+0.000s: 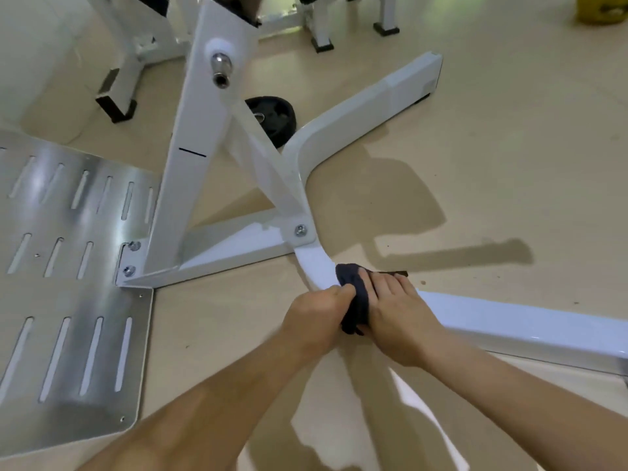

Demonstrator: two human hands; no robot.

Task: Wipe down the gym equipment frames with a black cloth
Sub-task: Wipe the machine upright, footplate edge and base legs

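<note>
A white gym machine frame (pixel 360 120) spreads over the floor, its base tube curving from a bolted joint toward the lower right. A bunched black cloth (pixel 353 294) lies on the bend of that tube. My left hand (pixel 316 317) grips the cloth's near side with curled fingers. My right hand (pixel 397 317) lies over the cloth and the tube, fingers stretched forward and pressing down. Part of the cloth is hidden under both hands.
A slotted metal footplate (pixel 68 266) lies at the left, bolted to the frame. A black weight plate (pixel 275 117) sits on the floor behind the upright. More white frames with black feet (pixel 117 103) stand at the back. A yellow object (pixel 601 8) is at the top right.
</note>
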